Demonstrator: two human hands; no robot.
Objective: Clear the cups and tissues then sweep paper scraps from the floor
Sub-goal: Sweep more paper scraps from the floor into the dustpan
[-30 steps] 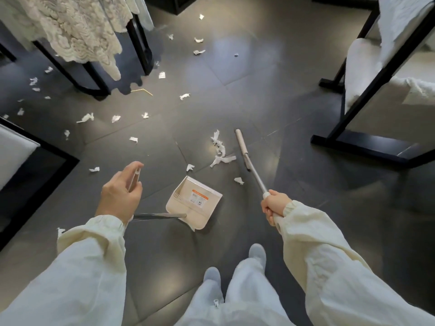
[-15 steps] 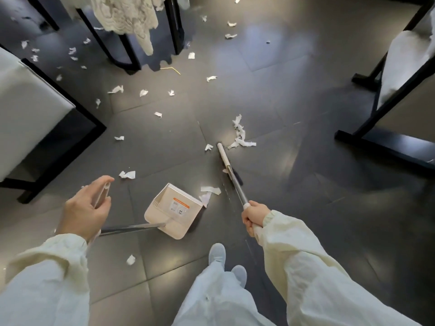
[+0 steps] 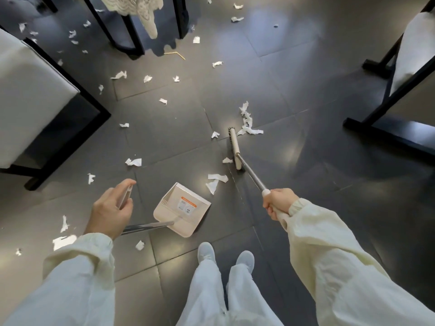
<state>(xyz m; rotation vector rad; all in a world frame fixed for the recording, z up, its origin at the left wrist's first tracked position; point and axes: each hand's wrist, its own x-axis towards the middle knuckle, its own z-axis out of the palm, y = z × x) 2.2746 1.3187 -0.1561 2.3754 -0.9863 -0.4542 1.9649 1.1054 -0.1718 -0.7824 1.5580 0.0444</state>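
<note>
SWEEP UNDER WAY: On a dark tiled floor (image 3: 306, 78), a person in pale sleeves works w/ both hands. The right hand (image 3: 280, 203) is clenched round the end of the broom (image 3: 235, 147) handle. The left hand (image 3: 110, 208) grasps the top of the dustpan (image 3: 182, 211) handle, thumb laid along it. The pan sits on the floor fwd and right of the left fingers, its mouth open toward the broom. Two paper scraps (image 3: 217, 177) lie just off that mouth, betw. pan and broom head: fwd-left of the right fingers, fwd-right of the left. The head rests on the floor, its long axis running away from the person, bristles apparently facing the pan. Via the broom, the right hand is the nearer one, so a short sideways draw toward the pan looks like the next call. A bigger clump (image 3: 247, 123) lies past the head's far end. More bits dot the floor fwd of the left fingers, toward a chair (image 3: 30, 90) and a lace cloth (image 3: 146, 10). The sweeping looks far from done.
</note>
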